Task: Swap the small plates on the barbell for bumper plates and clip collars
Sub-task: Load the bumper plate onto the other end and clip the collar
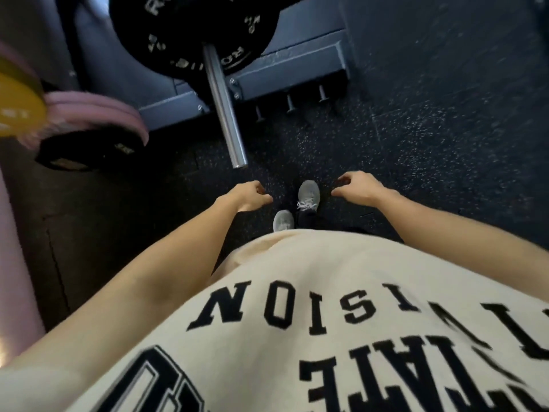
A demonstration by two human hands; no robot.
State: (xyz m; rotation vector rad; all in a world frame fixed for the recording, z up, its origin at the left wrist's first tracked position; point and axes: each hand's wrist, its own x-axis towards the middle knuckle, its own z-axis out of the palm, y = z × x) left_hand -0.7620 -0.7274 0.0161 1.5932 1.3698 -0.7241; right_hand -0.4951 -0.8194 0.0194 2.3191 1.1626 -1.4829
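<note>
On the dark speckled rubber floor (416, 150) of a gym, I stand looking straight down past my cream shirt (312, 292) with black block letters. My two bare arms reach forward and down. My left hand (249, 194) hangs in the air with the fingers loosely curled — its grip holds nothing. My right hand (358, 185) mirrors it, fingers softly bent, its grip also released and holding nothing. Between and below the hands are my two grey shoes (309, 193), one a little ahead of the other.

Ahead of my left hand, the bare steel sleeve of the barbell (224, 105) points toward me, its end well apart from both hands. Farther along the sleeve sit large black plates (190, 31) with white raised lettering, pressed together against the bar's inner end. The bar crosses a dark blue-grey platform edge (297, 66), where a few short pegs stick out toward the floor.

At the far left, blurred, a yellow plate (17, 105) overlaps a stack of pink plates (98, 114), with a black plate (86, 153) just beneath them. A pale pink upright surface runs down the left edge.
</note>
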